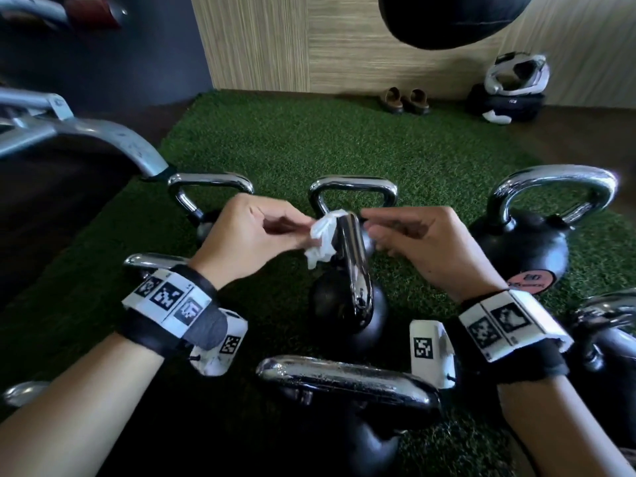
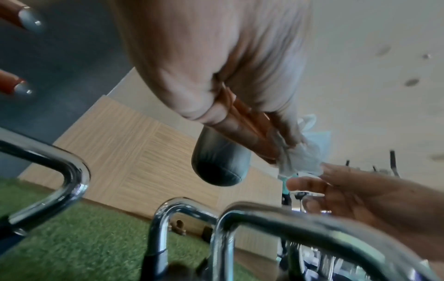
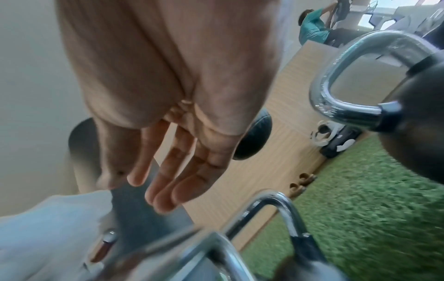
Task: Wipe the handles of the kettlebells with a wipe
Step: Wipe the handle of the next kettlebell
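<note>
Nearest to us, at the near edge of the green turf mat, we see a kettlebell with a broad chrome handle lying across our view, between our two wrists. Just beyond it stands the middle kettlebell, its chrome handle running away from us.

Our left hand sits at the left side of that handle's far end, its fingers curled and pinching a crumpled white wipe; the wipe touches the handle there. The left wrist view shows the same wipe bunched between thumb and fingers. Our right hand is on the other side of the handle, fingers loosely bent and reaching toward the wipe; in the right wrist view the fingers lie nearly straight and hold nothing.

Farther out, three more kettlebells stand across the mat: one behind the left hand, one in the centre, and a larger one toward the right edge.

At the far edge, by the wood-panelled wall, we see a pair of brown shoes and a white helmet resting on a black bag.
</note>
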A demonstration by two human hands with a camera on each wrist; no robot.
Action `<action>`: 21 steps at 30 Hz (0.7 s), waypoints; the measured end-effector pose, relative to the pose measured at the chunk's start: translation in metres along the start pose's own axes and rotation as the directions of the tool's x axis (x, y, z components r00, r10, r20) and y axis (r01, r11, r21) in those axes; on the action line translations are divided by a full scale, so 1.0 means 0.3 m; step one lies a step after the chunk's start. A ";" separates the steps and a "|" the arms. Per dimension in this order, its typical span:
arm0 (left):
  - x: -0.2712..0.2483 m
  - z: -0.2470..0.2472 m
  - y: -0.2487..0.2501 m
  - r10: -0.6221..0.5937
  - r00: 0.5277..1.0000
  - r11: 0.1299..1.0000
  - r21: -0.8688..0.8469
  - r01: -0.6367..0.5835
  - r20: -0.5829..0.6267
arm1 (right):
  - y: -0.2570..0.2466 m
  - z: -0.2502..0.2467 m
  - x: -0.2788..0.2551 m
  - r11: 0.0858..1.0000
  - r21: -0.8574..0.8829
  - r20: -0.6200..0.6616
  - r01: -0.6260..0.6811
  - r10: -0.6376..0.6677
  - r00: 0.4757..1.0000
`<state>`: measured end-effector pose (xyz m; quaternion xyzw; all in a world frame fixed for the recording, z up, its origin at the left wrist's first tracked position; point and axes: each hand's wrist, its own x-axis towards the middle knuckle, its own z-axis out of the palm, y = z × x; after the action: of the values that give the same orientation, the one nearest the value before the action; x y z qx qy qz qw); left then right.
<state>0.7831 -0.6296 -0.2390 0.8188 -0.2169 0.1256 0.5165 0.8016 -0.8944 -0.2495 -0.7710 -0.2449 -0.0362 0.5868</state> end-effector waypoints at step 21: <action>0.103 0.054 -0.019 -0.395 0.894 0.888 -0.161 0.431 0.211 | 0.032 0.002 0.046 0.994 0.110 -0.049 -0.013 0.019 0.999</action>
<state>0.8127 -0.6491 -0.2374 0.7966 -0.0929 -0.0817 0.5917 0.8177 -0.8910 -0.2535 -0.7385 -0.2255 -0.0371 0.6343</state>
